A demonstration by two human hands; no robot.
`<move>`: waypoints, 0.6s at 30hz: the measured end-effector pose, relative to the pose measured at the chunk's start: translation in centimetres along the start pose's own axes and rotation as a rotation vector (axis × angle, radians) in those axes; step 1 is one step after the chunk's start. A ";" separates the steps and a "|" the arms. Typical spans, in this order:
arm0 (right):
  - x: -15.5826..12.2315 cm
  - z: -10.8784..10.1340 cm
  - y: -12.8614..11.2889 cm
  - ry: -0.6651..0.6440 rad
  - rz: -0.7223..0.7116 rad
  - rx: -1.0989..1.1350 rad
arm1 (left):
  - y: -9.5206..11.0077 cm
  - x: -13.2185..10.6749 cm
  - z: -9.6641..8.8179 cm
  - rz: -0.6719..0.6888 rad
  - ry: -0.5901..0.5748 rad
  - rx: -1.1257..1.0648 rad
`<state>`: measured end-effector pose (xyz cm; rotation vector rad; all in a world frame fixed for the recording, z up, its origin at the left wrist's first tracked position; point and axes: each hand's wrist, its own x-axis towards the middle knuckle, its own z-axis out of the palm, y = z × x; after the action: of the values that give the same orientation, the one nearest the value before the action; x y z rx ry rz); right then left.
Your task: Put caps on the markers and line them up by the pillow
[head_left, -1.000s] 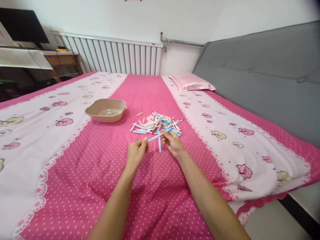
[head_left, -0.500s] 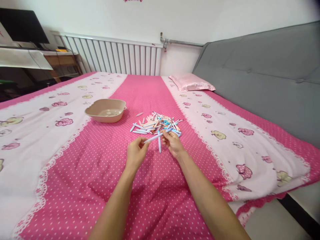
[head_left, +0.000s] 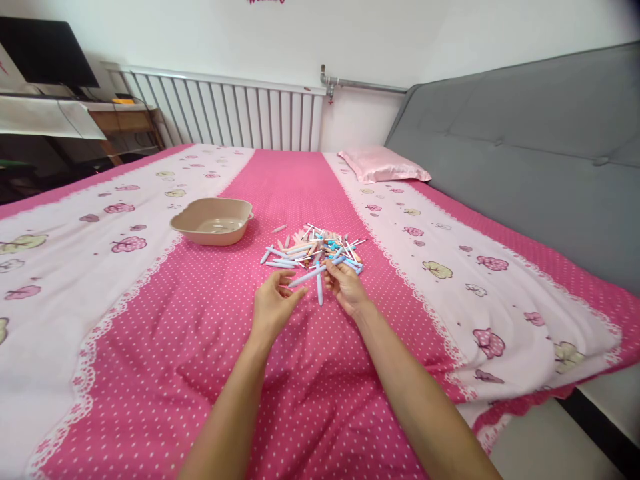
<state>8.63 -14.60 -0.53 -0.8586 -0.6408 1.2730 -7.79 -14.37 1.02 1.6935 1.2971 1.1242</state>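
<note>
A heap of small pastel pens (head_left: pixel 320 248) in blue, white and pink lies on the pink dotted bedspread (head_left: pixel 250 360). My right hand (head_left: pixel 345 287) is closed on one light blue pen (head_left: pixel 306 276), which points left toward my left hand (head_left: pixel 273 305). My left hand sits just below that pen's free end, fingers loosely curled and parted, holding nothing that I can see. Another pale pen (head_left: pixel 319 288) lies on the cover between my hands.
A beige plastic basin (head_left: pixel 213 220) stands to the left of the heap. A pink pillow (head_left: pixel 383 165) lies at the far end by the grey headboard (head_left: pixel 525 147). A white radiator (head_left: pixel 225 110) lines the back wall. The bed's edge drops off at the lower right.
My left hand has let go of the pen's end and dropped slightly, its fingers opening. My right hand keeps the pen, whose free end has sunk a little lower.
</note>
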 end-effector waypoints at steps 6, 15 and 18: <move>0.1 0.0 -0.1 0.010 -0.005 0.019 | -0.1 0.0 -0.2 -0.013 -0.001 0.005; 0.2 -0.5 -0.8 0.064 -0.006 -0.026 | -0.8 0.2 -0.8 -0.080 -0.014 -0.047; 0.0 -0.3 -0.7 0.056 0.021 -0.148 | -0.8 0.2 -0.7 -0.070 -0.031 -0.026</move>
<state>9.23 -14.66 -0.12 -1.0215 -0.6895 1.2274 -8.67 -13.97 0.60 1.6282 1.3068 1.0662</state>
